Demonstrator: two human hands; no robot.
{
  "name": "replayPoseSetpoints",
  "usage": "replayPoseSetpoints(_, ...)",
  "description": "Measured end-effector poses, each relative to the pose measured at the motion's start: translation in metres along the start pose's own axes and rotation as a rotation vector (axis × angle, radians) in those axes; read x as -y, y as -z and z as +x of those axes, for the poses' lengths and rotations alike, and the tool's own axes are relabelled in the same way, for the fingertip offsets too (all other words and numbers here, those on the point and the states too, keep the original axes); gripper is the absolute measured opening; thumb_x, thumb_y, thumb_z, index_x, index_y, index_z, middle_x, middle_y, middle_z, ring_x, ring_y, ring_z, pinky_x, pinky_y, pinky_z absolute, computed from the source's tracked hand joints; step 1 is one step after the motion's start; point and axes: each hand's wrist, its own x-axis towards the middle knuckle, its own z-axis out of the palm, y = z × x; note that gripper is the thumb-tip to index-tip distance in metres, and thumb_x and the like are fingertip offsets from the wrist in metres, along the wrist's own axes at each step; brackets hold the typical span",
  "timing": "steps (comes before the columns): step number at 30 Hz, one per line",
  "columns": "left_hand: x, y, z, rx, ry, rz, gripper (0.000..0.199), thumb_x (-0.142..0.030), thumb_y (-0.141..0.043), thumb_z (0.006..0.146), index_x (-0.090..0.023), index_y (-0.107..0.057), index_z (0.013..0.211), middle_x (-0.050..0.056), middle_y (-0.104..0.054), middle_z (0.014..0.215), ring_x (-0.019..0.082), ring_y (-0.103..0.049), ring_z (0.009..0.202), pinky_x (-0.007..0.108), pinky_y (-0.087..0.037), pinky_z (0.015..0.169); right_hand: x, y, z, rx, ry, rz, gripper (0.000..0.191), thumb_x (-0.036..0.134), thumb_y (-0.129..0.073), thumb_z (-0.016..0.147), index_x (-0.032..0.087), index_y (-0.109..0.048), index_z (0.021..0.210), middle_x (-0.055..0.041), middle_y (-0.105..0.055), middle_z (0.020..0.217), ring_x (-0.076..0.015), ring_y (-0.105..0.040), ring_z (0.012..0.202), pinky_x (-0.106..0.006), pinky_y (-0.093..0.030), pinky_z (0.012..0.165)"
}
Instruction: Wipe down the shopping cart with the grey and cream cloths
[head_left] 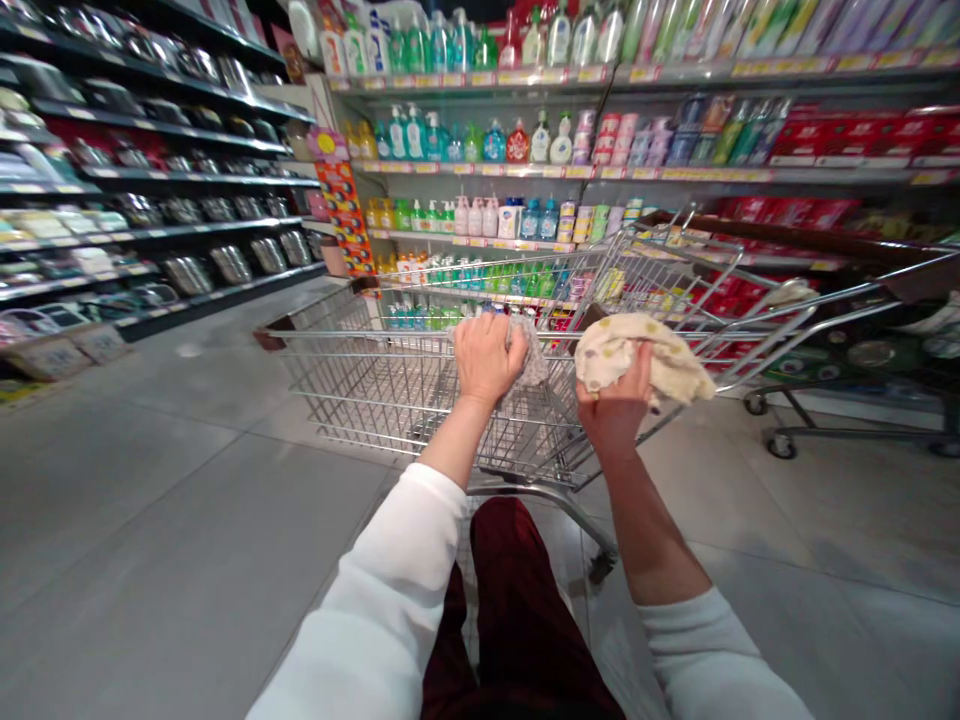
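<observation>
A metal shopping cart (pixel 360 385) stands sideways right in front of me. My left hand (pixel 486 358) is closed at the cart's near top rail, its fingers wrapped round a greyish, textured cloth (pixel 531 352) that shows beside the thumb. To the right, my right hand (pixel 619 400) grips a cream cloth with yellowish-green and grey spots (pixel 675 365), bunched up over the rail. The fingers of that hand press into the cloth's underside. Part of the rail is hidden behind both cloths and hands.
Shelves of bottles and packages (pixel 480 170) run behind the cart. Metal pots line dark shelves (pixel 217 278) at the left. Another cart with black wheels (pixel 781 443) stands at the right. Grey tiled floor (pixel 187 500) stretches out at the left.
</observation>
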Motion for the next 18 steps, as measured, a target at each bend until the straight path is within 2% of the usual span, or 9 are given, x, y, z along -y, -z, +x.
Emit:
replayPoseSetpoints(2,0.0,0.0,0.0,0.002,0.005,-0.009,0.028,-0.038,-0.035,0.097,-0.023,-0.054,0.083,0.007,-0.059,0.086,0.024,-0.051,0.087,0.039,-0.032,0.083,0.01,-0.023,-0.033,0.106,0.056,0.02,0.031,0.027,-0.051,0.083,0.006,-0.07,0.095,-0.02,-0.033,0.151,-0.0327,-0.02,0.147,-0.049,-0.035,0.113)
replayPoseSetpoints(4,-0.001,0.0,0.0,0.0,0.011,-0.015,0.028,-0.037,-0.035,0.098,-0.023,-0.054,0.083,0.007,-0.059,0.085,0.024,-0.05,0.087,0.04,-0.032,0.083,0.018,-0.043,-0.074,0.272,0.038,0.008,0.024,0.017,-0.048,0.079,0.007,-0.07,0.083,-0.0196,-0.04,0.146,-0.0306,-0.033,0.142,-0.042,-0.044,0.105)
replayPoseSetpoints(5,-0.001,0.0,0.0,-0.004,0.01,-0.013,0.028,-0.037,-0.035,0.098,-0.023,-0.054,0.082,0.007,-0.059,0.085,0.024,-0.05,0.086,0.04,-0.032,0.082,0.022,-0.05,-0.093,0.356,0.021,-0.01,0.025,0.013,-0.046,0.079,0.007,-0.07,0.084,-0.0186,-0.043,0.145,-0.0284,-0.042,0.136,-0.036,-0.049,0.098)
replayPoseSetpoints(8,-0.001,0.0,-0.001,-0.024,-0.01,0.007,0.028,-0.037,-0.034,0.098,-0.024,-0.053,0.081,0.007,-0.059,0.084,0.024,-0.05,0.085,0.039,-0.032,0.081,0.028,-0.063,-0.134,0.451,0.01,-0.004,0.028,0.007,-0.045,0.075,0.008,-0.072,0.085,-0.0184,-0.05,0.138,-0.0231,-0.058,0.115,-0.029,-0.052,0.086)
replayPoseSetpoints(11,-0.001,0.0,-0.001,-0.036,-0.016,0.004,0.027,-0.037,-0.035,0.098,-0.024,-0.053,0.082,0.006,-0.059,0.084,0.023,-0.049,0.085,0.039,-0.032,0.081,0.025,-0.068,-0.147,0.497,0.008,0.003,0.028,0.006,-0.045,0.076,0.006,-0.072,0.083,-0.0196,-0.049,0.138,-0.0208,-0.062,0.103,-0.029,-0.051,0.084)
replayPoseSetpoints(15,-0.001,0.0,-0.001,-0.026,0.0,-0.013,0.027,-0.037,-0.035,0.098,-0.023,-0.053,0.083,0.007,-0.059,0.085,0.024,-0.049,0.086,0.039,-0.032,0.082,0.016,-0.071,-0.154,0.599,0.058,0.025,0.028,0.007,-0.044,0.081,0.01,-0.072,0.082,-0.0128,-0.05,0.14,-0.0118,-0.061,0.087,-0.026,-0.049,0.083)
replayPoseSetpoints(18,-0.001,-0.001,-0.001,-0.024,0.003,-0.01,0.028,-0.038,-0.035,0.098,-0.023,-0.053,0.082,0.007,-0.059,0.085,0.024,-0.049,0.086,0.039,-0.032,0.082,0.019,-0.073,-0.17,0.691,0.139,0.076,0.027,0.006,-0.046,0.083,0.014,-0.072,0.085,-0.0072,-0.057,0.133,-0.0105,-0.058,0.09,-0.025,-0.047,0.089)
